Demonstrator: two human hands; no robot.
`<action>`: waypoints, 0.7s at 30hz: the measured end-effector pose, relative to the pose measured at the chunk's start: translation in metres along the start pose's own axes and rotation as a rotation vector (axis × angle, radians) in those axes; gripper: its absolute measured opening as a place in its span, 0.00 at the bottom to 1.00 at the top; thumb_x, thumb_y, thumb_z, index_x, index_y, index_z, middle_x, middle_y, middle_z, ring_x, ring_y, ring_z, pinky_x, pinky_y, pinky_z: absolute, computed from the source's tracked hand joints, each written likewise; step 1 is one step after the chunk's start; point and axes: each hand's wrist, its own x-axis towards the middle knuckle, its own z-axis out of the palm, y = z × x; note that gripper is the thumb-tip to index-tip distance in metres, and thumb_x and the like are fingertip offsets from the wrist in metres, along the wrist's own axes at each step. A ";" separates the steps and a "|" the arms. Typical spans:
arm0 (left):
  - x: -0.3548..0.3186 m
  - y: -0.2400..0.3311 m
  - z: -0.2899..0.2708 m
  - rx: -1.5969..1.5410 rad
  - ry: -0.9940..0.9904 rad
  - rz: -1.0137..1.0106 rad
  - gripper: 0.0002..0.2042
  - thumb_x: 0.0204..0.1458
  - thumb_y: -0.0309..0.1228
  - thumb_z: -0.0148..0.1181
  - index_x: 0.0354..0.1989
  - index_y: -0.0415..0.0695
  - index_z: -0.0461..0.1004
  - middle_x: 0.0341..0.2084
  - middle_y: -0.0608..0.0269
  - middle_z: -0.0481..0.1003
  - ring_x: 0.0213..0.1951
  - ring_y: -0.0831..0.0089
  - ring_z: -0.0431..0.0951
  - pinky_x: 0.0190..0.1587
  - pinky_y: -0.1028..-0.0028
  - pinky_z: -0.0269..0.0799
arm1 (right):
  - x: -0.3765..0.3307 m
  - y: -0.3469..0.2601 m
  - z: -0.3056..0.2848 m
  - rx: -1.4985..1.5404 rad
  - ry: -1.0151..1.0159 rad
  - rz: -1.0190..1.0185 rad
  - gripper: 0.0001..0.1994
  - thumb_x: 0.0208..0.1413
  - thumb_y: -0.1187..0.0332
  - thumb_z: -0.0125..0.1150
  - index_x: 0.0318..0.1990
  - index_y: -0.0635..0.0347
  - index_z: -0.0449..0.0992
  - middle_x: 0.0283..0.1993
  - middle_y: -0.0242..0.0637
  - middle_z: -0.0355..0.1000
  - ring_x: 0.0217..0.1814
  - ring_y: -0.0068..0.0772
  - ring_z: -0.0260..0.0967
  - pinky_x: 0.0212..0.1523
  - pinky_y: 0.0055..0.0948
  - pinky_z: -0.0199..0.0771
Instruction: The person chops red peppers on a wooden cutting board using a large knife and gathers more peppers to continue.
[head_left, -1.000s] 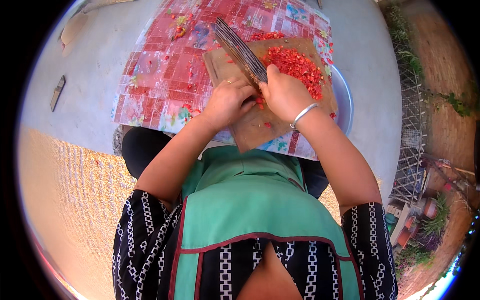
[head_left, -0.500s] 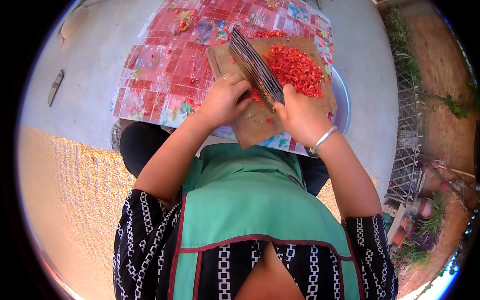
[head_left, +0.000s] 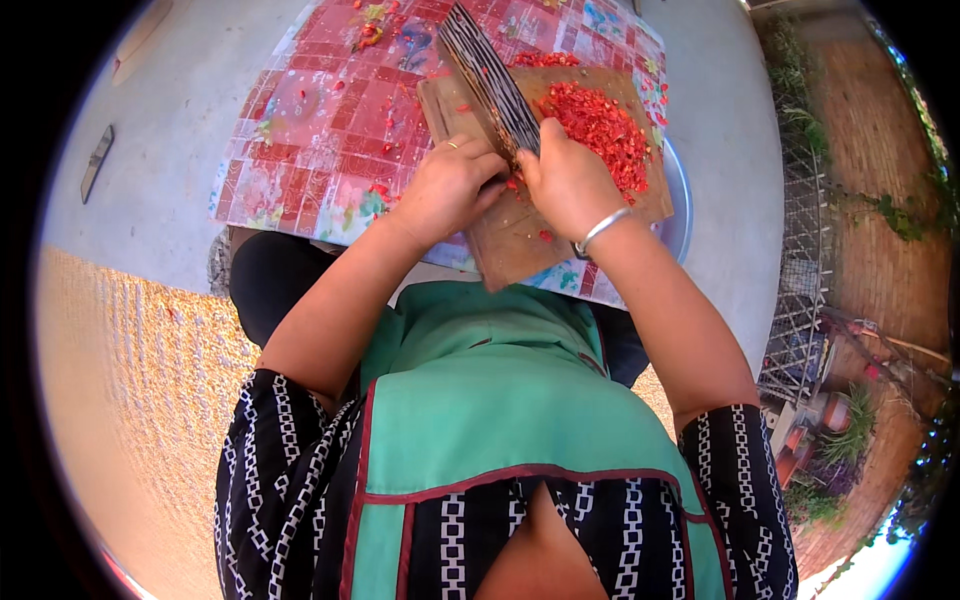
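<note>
My right hand grips a cleaver with a dark, streaked blade. The blade slants over a wooden cutting board, its far end pointing up and left. Close to the blade's left side, my left hand rests on the board with fingers curled and fingertips hidden. A few red bits show between those fingers and the blade, but what they hold cannot be made out. Finely chopped red peppers lie heaped on the board, right of the cleaver.
The board lies on a table with a red patterned tablecloth dotted with red scraps. A metal basin shows past the board's right edge. A knife lies on the ground at left, beyond spread yellow grain.
My right hand and the cleaver have moved left and slightly away from me, nearer my left hand. My left hand stays curled at nearly the same place on the board.
</note>
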 end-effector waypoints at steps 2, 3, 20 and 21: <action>-0.004 -0.004 -0.002 0.021 0.027 -0.013 0.09 0.40 0.27 0.64 0.31 0.43 0.73 0.30 0.58 0.72 0.38 0.57 0.72 0.42 0.62 0.70 | 0.009 -0.007 -0.011 -0.005 -0.039 -0.050 0.15 0.58 0.63 0.54 0.39 0.68 0.61 0.25 0.58 0.69 0.31 0.62 0.70 0.33 0.53 0.67; -0.006 -0.004 -0.006 0.044 0.046 -0.029 0.09 0.40 0.26 0.63 0.31 0.43 0.73 0.30 0.58 0.72 0.38 0.57 0.72 0.43 0.62 0.69 | -0.003 -0.009 -0.021 -0.004 -0.088 -0.047 0.15 0.58 0.63 0.54 0.38 0.68 0.61 0.25 0.59 0.69 0.32 0.62 0.69 0.33 0.53 0.67; -0.001 -0.013 -0.014 0.019 0.068 0.014 0.08 0.39 0.27 0.63 0.30 0.45 0.75 0.31 0.60 0.73 0.39 0.59 0.72 0.44 0.63 0.70 | 0.005 -0.020 -0.011 -0.059 -0.037 -0.024 0.14 0.58 0.64 0.53 0.40 0.68 0.61 0.27 0.58 0.71 0.32 0.62 0.71 0.33 0.53 0.69; 0.000 -0.011 -0.017 0.008 0.071 -0.016 0.08 0.39 0.27 0.63 0.30 0.45 0.76 0.31 0.60 0.73 0.39 0.59 0.72 0.44 0.63 0.70 | 0.011 -0.022 -0.018 -0.086 -0.061 -0.091 0.14 0.58 0.63 0.52 0.39 0.68 0.60 0.27 0.58 0.71 0.32 0.61 0.71 0.33 0.54 0.70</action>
